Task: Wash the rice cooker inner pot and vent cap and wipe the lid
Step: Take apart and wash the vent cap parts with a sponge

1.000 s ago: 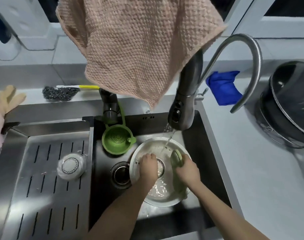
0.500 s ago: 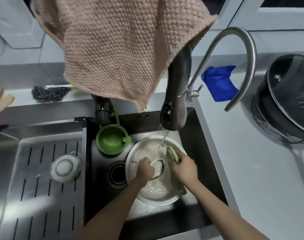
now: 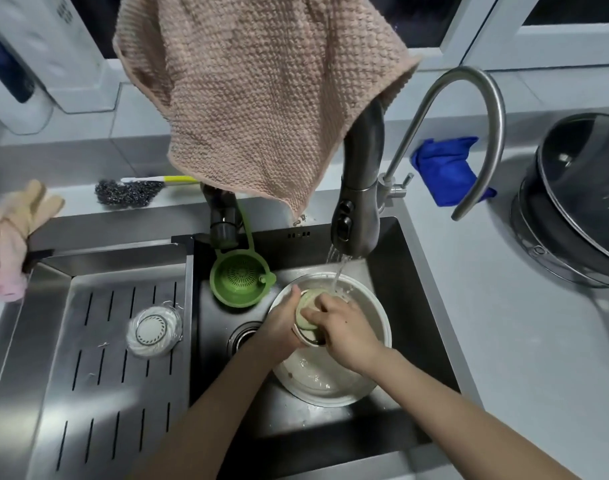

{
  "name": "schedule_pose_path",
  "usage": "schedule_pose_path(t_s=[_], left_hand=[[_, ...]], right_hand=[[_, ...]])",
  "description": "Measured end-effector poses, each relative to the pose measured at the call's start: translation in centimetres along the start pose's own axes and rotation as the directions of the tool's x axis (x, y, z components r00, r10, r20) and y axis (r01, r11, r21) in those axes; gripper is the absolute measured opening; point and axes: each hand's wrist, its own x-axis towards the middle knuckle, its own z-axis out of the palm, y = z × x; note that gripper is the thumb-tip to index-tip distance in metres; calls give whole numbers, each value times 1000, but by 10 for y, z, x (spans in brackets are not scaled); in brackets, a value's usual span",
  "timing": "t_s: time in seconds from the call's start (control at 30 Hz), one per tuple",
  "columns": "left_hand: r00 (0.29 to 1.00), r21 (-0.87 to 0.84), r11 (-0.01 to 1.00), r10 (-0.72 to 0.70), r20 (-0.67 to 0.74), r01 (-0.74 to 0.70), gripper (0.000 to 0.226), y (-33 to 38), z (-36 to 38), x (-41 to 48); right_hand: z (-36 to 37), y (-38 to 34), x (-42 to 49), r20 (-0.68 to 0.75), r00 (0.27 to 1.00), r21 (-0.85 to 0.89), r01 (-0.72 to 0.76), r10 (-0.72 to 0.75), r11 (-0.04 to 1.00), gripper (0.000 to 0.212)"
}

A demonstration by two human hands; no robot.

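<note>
The pale inner pot (image 3: 334, 393) sits in the dark sink basin (image 3: 410, 306) with cloudy water in it. Tap water (image 3: 337, 271) runs from the faucet head (image 3: 356, 220) into the pot's far side. Over the pot, my left hand (image 3: 278, 330) grips a small round vent cap (image 3: 311, 339) with a dark rim. My right hand (image 3: 348, 332) presses a pale green sponge (image 3: 306, 304) against the cap's top. The fingers hide most of the cap.
A green strainer (image 3: 240, 278) hangs at the basin's back left, above the drain (image 3: 242, 336). A clear round piece (image 3: 154, 330) lies on the slotted drain board (image 3: 98, 375). A pink towel (image 3: 261, 98) drapes over the faucet. A blue cloth (image 3: 445, 168) and a dark lidded pot (image 3: 580, 195) are on the right; gloves (image 3: 15, 216) and a scrub brush (image 3: 129, 192) on the left.
Both hands have come up out of the pot's water. The left now holds the cap raised over the pot, and the right has brought the sponge onto it.
</note>
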Motion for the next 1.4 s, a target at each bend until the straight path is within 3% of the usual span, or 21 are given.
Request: schedule_pose_path(t_s=[0.07, 0.13, 0.23, 0.3, 0.37, 0.5, 0.53, 0.6, 0.67, 0.8, 0.9, 1.0, 1.1, 1.27, 1.4], left_hand=[[993, 168, 982, 98, -65, -86, 45, -1, -2, -3], [990, 220, 970, 125, -67, -108, 42, -1, 0, -2], [977, 150, 975, 183, -113, -165, 33, 8, 15, -8], [959, 171, 958, 255, -128, -232, 31, 10, 21, -6], [937, 190, 944, 303, -174, -270, 31, 11, 19, -3], [952, 66, 966, 257, -168, -249, 38, 20, 9, -7], [962, 43, 971, 239, -133, -235, 39, 23, 6, -10], [968, -9, 974, 223, -112, -225, 39, 27, 1, -12], [965, -23, 973, 224, -140, -229, 38, 29, -1, -16], [972, -46, 981, 182, -147, -190, 46, 29, 8, -18], [962, -11, 976, 214, -171, -219, 48, 30, 13, -19], [903, 293, 908, 368, -221, -299, 45, 25, 13, -20], [882, 397, 866, 415, -226, -305, 53, 23, 12, -20], [899, 388, 888, 359, -249, -247, 46, 36, 19, -26], [906, 578, 795, 366, -214, -185, 49, 52, 11, -35]], right_hand=[[-11, 1, -1, 52, 997, -65, 65, -61, 996, 42], [-16, 4, 3, 16, 1000, -62, 19, -18, 998, 38], [-15, -2, 6, -120, 945, 117, -289, 303, 950, 32], [-9, -9, 4, -102, 899, 97, -417, 426, 904, 35], [-6, -16, 2, -37, 905, 70, -422, 425, 904, 38], [-22, -17, -6, 20, 947, 168, -320, 321, 932, 45], [-30, -15, -9, -12, 926, 250, -362, 377, 898, 43], [-44, -7, -12, -128, 814, 412, -477, 567, 777, 40], [-49, 1, -12, -165, 737, 432, -543, 655, 720, 36], [-44, -7, -7, -60, 798, 457, -512, 600, 727, 26], [-38, -9, -6, -46, 782, 600, -477, 622, 643, 19], [-42, -11, -7, 19, 767, 750, -435, 642, 498, 33], [-44, -12, -5, 69, 813, 726, -438, 579, 529, 14], [-46, -8, 2, 180, 842, 721, -464, 508, 515, 10], [-52, -5, 5, 187, 825, 738, -476, 533, 478, 7]])
